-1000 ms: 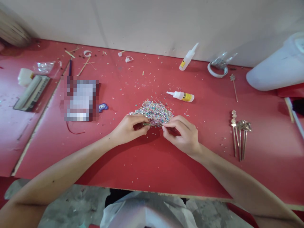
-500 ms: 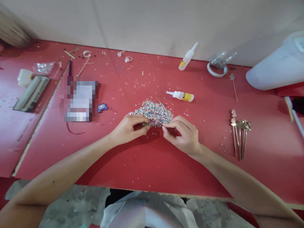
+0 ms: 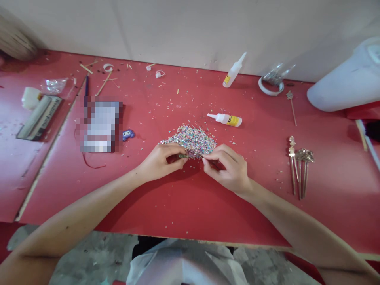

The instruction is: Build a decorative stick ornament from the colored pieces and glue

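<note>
A slim, dark golden hair stick spans the gap between my two hands, at the near edge of a heap of multicoloured shiny chips. My left hand pinches one end between thumb and fingers. On the other side, my right hand grips the shaft, thumb against fingertips. Fingers cover much of the hair stick, so its full shape is hidden. Just beyond the heap, a white glue bottle with a yellow label lies on its side.
Several gold hair sticks lie on the red table at right, below a single one. A second glue bottle, a tape roll and a large white cylinder are near the wall. A pixelated object and knife box lie left.
</note>
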`<state>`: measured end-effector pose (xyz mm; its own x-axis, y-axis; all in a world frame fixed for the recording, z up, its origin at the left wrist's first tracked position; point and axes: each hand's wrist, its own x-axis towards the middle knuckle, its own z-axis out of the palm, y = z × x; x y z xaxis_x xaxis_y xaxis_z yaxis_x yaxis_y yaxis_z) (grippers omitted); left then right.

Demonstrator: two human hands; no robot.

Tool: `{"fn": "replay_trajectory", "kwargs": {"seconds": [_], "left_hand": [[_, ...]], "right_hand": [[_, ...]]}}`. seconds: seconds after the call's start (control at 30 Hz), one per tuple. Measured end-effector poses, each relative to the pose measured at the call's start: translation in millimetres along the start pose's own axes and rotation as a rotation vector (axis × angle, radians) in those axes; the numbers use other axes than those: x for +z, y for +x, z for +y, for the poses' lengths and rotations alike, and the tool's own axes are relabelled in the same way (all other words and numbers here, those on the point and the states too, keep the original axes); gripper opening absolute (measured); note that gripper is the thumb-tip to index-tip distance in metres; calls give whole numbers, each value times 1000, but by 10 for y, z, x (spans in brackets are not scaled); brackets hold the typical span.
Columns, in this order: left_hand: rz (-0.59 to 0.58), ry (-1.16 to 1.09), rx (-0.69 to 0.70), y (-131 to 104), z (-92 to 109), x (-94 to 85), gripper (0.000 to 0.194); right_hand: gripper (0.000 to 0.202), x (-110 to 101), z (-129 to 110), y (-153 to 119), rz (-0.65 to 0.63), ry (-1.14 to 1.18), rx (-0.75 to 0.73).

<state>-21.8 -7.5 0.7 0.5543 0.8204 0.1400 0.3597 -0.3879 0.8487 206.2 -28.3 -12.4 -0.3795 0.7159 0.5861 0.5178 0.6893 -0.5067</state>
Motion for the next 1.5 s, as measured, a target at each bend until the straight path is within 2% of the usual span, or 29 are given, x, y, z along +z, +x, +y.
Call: {"fn": "replay_trajectory", "kwargs": {"seconds": [1.5], "left_hand": [[-25,-28,14,4,-1,-21,20]], "right_hand": [[18,-22,30,13,8,-49,-99]]}}
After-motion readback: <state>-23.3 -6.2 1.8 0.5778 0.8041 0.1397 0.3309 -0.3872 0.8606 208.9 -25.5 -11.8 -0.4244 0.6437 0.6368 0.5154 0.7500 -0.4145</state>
